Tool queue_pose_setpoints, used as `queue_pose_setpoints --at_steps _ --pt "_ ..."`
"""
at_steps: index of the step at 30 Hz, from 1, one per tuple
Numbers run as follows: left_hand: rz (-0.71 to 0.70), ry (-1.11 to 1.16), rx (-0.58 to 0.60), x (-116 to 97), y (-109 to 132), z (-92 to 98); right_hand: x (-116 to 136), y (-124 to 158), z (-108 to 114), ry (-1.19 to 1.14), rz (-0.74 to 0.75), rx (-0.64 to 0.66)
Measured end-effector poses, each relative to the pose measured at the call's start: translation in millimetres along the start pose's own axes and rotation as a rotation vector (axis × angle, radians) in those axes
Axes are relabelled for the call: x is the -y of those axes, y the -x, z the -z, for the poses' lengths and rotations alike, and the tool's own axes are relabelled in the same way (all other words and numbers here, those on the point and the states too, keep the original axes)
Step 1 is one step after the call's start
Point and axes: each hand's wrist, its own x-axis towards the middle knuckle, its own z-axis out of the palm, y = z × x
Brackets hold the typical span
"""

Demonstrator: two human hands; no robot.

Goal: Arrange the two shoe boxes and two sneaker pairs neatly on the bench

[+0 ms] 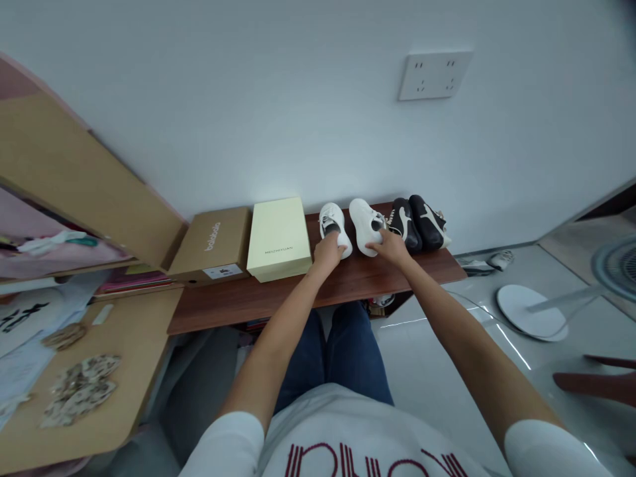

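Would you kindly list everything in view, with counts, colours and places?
Wall: 1, pale grey, background
Shelf: 1, reddish brown, along wall
White shoes: 2, white, mid-shelf
Dark shoes: 2, black and cream, shelf's right end
Brown box: 1, brown, shelf's left end
Pale box: 1, yellowish, beside brown box
Socket plate: 1, white, wall
Desk: 1, tan, left
Desk clutter: several, mixed colours, left
Shelving unit: 1, tan and pink, upper left
Fan: 1, whitish, right
Floor shoes: count unclear, greyish, right
Wooden legs: 2, reddish brown, lower right
Jeans: 1, blue, below shelf
Shirt: 1, white, bottom
Hands: 2, bare, one on each white shoe
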Motion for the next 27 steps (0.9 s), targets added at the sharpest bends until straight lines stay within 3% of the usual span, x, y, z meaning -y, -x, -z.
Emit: queue_pose_setpoints --at_steps 4,10,27 --pt "-0.030 -0.071 0.012 -4.2 7.5 -3.7 21.6 -2.0 0.2 0.179 0.028 0.054" --pt "-0.041 -0.083 0.022 -3.1 8.6 -10.6 40.9 -5.7 -9.5 0.239 0.116 0.118" --pt "0.072 0.015 -0.034 12.9 -2.4 -7.0 62.4 -14.4 -23.5 0.259 0.124 0.163"
